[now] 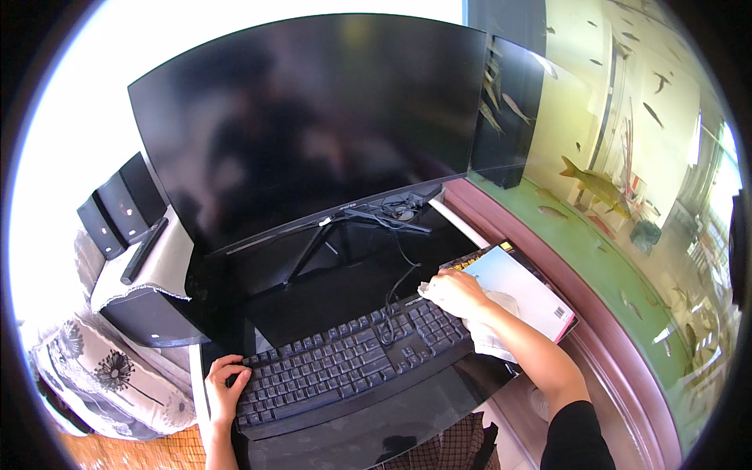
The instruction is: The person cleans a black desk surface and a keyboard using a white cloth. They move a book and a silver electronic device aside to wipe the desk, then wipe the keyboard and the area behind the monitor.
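A black full-size keyboard [320, 367] lies slantwise on a glossy black desk top [352, 420], with a cable looped over its upper keys. At its left end, my left hand [225, 385] grips the edge, thumb and fingers around the corner. My right hand [455, 292] is closed on a white cloth [490, 341] at the keyboard's upper right corner. Part of the cloth hangs below the wrist, over the number pad's right side. Beside that wrist, a pale-covered book [523, 288] rests on a darker one [506, 247].
A large dark-screened monitor [317, 129] stands behind on a splayed stand [308, 252], coiled cables [402, 208] nearby. At right is a fish tank [587, 235] with a reddish ledge [564, 305]. Black speakers [120, 205] and a remote control [144, 251] sit left, on a cloth-covered box [150, 320].
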`<state>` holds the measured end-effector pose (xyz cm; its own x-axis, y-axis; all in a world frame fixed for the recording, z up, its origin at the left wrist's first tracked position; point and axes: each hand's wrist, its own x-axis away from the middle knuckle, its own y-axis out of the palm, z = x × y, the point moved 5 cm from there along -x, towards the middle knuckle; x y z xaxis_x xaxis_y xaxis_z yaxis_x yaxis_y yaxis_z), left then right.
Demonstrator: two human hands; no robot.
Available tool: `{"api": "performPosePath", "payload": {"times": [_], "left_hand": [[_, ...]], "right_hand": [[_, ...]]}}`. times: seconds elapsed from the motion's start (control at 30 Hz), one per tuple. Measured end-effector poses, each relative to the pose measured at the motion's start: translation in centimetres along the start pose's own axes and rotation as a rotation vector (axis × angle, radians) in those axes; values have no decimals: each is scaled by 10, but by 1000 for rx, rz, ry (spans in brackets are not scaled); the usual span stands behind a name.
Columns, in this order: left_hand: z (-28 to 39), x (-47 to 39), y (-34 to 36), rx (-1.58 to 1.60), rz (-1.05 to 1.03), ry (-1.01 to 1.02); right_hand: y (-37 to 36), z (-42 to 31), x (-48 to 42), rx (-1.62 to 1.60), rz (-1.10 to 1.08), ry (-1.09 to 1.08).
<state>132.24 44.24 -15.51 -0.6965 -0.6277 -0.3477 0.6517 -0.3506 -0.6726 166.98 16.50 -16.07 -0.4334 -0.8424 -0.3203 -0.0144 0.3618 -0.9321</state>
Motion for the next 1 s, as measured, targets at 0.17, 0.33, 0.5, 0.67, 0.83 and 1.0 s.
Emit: {"api": "performPosePath", "payload": {"times": [0.17,0.33,0.5,0.67,0.83,1.0], "left_hand": [[-9,0,1,29,21,4],[-8,-1,1,14,16,1],[-9,-3,2,18,19,21],[-9,-4,0,24,26,6],[-15,-3,-2,42,41,-12],[-10,-5,3,39,33,-33]], "right_hand": [[7,-10,-13,-63,-276,73],[21,-31,-30,-207,-410,-72],[2,-19,-24,-470,-498,323],[-3,9,-44,19,-556,-18],[23,-41,-48,-133,-497,-197],[14,2,-44,-146,-562,-87]]}}
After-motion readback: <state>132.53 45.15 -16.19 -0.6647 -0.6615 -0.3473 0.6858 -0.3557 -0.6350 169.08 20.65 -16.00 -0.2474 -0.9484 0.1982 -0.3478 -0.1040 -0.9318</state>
